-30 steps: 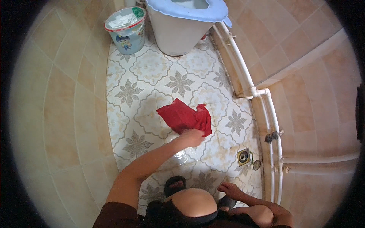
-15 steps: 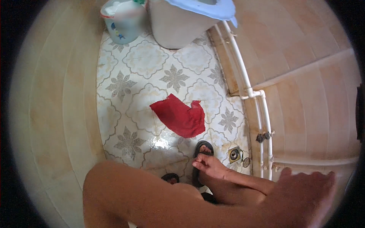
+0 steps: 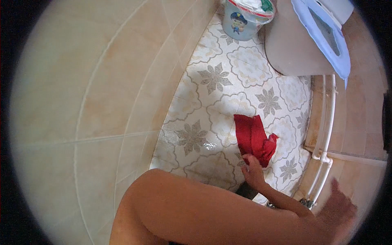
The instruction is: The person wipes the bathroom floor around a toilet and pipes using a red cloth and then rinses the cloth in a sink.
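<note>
A crumpled red cloth (image 3: pixel 252 136) lies on the patterned tile floor. My right hand (image 3: pixel 254 174) hangs above its near edge, overlapping it in view. Its fingers are loosely bent and a little apart, with nothing seen in them. My left arm is bent, crossing low over the picture from the elbow toward the right. At the right rim my left hand (image 3: pixel 339 207) is dim and blurred, its thumb sticking up and its knuckles bent, beside my right arm. What its fingers touch or hold is hidden.
A light bucket (image 3: pixel 240 25) with a red rim and white contents stands far ahead. Beside it is a toilet (image 3: pixel 290 45) with a pale blue seat cover (image 3: pixel 322 34). White pipes (image 3: pixel 326 139) run along the right wall. Tiled walls (image 3: pixel 110 81) close in on both sides.
The view has swung left, so cloth, bucket and toilet sit farther right. My right hand now overlaps the cloth's near edge. Sandals and floor drain have left clear sight.
</note>
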Demonstrator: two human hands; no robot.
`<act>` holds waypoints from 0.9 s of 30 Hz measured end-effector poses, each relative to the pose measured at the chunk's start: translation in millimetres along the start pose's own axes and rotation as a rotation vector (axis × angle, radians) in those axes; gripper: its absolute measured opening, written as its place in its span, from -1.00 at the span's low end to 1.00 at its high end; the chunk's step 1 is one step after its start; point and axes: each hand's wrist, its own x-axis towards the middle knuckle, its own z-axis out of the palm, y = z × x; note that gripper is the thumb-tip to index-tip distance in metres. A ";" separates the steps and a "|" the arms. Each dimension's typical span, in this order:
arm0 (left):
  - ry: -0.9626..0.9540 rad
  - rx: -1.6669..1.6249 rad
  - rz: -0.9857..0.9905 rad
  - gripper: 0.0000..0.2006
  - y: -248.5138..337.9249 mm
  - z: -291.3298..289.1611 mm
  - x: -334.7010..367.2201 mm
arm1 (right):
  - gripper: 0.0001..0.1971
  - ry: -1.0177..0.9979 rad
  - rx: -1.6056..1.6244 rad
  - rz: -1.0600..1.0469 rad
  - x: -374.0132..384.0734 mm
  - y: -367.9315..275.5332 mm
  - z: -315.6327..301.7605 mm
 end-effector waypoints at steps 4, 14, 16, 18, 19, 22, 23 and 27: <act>0.084 0.385 -0.471 -0.68 -67.1 8.1 -39.6 | -0.48 -0.003 -0.621 0.191 26.5 -6.4 23.5; -0.131 0.655 -1.215 -0.74 -197.4 19.3 -104.1 | -0.35 -0.210 -0.607 0.025 140.3 129.9 -65.6; -0.110 0.639 -1.165 -0.70 -216.6 18.2 -85.5 | -0.35 -0.143 -0.659 0.014 138.7 139.5 -60.2; -0.058 0.596 -1.205 -0.70 -236.0 15.3 -82.2 | -0.35 -0.091 -0.713 -0.010 138.0 134.1 -42.4; -0.004 0.537 -1.244 -0.71 -245.8 14.0 -78.9 | -0.37 -0.047 -0.704 -0.049 134.9 128.9 -37.2; 0.135 0.635 -1.238 -0.72 -270.9 18.3 -64.0 | -0.39 0.090 -0.653 -0.106 115.9 127.8 -26.9; 0.173 0.640 -1.215 -0.68 -273.6 16.7 -48.8 | -0.39 0.193 -0.622 -0.104 109.0 133.3 -27.4; 0.143 0.715 -1.150 -0.54 -284.3 18.1 -15.2 | -0.38 0.283 -0.571 -0.077 85.7 150.8 -5.1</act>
